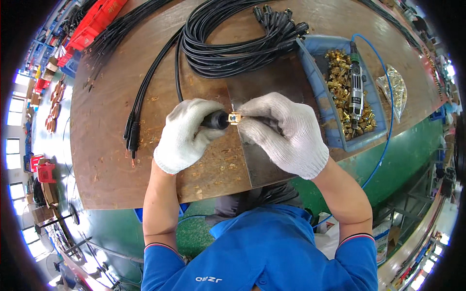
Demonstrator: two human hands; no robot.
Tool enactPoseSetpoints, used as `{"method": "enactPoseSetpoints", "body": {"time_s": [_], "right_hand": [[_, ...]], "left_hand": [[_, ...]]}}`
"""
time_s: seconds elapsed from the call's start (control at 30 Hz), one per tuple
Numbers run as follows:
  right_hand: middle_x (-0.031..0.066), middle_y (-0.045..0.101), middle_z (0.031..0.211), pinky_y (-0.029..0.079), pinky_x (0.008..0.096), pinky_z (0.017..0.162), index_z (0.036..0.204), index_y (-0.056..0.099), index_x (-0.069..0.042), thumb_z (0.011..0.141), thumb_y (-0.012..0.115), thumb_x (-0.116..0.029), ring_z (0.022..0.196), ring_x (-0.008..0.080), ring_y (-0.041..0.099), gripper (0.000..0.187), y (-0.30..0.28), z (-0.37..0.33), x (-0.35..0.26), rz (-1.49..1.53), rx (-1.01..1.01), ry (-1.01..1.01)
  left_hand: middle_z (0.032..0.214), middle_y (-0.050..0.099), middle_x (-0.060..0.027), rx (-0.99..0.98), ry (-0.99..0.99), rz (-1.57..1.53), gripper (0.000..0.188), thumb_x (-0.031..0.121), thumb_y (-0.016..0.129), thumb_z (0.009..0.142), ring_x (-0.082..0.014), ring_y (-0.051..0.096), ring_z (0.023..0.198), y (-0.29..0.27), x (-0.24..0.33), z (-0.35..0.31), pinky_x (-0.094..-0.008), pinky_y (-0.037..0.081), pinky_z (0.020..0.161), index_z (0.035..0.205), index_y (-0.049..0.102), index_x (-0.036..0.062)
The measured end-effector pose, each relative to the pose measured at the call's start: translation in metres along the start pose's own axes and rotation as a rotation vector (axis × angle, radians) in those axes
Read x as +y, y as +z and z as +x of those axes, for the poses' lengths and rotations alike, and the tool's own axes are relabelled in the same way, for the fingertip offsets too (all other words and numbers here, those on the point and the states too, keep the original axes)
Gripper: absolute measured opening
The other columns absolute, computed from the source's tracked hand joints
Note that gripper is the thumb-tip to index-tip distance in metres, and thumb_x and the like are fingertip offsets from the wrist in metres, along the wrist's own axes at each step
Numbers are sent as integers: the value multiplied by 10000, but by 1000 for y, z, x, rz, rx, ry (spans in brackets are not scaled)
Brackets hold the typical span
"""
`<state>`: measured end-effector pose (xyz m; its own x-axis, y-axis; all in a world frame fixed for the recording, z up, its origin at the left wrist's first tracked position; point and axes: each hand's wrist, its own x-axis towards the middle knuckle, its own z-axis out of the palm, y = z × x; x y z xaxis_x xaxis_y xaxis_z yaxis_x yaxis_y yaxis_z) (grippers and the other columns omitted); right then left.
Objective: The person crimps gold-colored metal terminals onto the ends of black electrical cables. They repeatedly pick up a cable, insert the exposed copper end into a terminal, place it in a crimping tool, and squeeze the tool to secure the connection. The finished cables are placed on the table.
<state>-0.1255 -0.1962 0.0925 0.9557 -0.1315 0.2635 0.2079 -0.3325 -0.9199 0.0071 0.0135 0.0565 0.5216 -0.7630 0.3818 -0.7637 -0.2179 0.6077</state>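
My left hand (182, 135), in a white knit glove, is closed around a black cable connector (216, 120) above the table. At the connector's right end sits a small brass fitting (234, 118). My right hand (293, 133), gloved alike, pinches at this fitting with thumb and forefinger, and its fingertips partly hide it. A black cable (178, 72) runs from a large coil (213, 63) down behind my left hand.
At the right, a blue bin (318, 82) holds many brass fittings (340, 72) and a pneumatic screwdriver (356, 92) on a blue hose (390, 106). Beside it lies a clear bag (394, 92). Cable ends with bare copper (132, 140) lie left on the wooden table (107, 160).
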Motion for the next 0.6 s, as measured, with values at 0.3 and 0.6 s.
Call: {"method": "enactPoseSetpoints", "body": {"time_s": [0.3, 0.6], "right_hand": [[109, 788, 909, 593, 299, 663, 1081, 739, -41, 991, 788, -111, 745, 156, 765, 124, 12, -3, 5, -29, 43, 6], [107, 772, 879, 575, 317, 636, 1068, 727, -34, 998, 768, -78, 718, 168, 749, 92, 10, -2, 22, -241, 67, -210]], "left_hand": [[974, 746, -138, 124, 105, 102, 397, 94, 846, 746, -393, 710, 908, 8, 7, 0, -474, 560, 826, 1120, 714, 83], [931, 705, -137, 38, 40, 192, 432, 78, 850, 740, -400, 674, 876, 16, 12, -5, -489, 540, 805, 1140, 688, 66]]}}
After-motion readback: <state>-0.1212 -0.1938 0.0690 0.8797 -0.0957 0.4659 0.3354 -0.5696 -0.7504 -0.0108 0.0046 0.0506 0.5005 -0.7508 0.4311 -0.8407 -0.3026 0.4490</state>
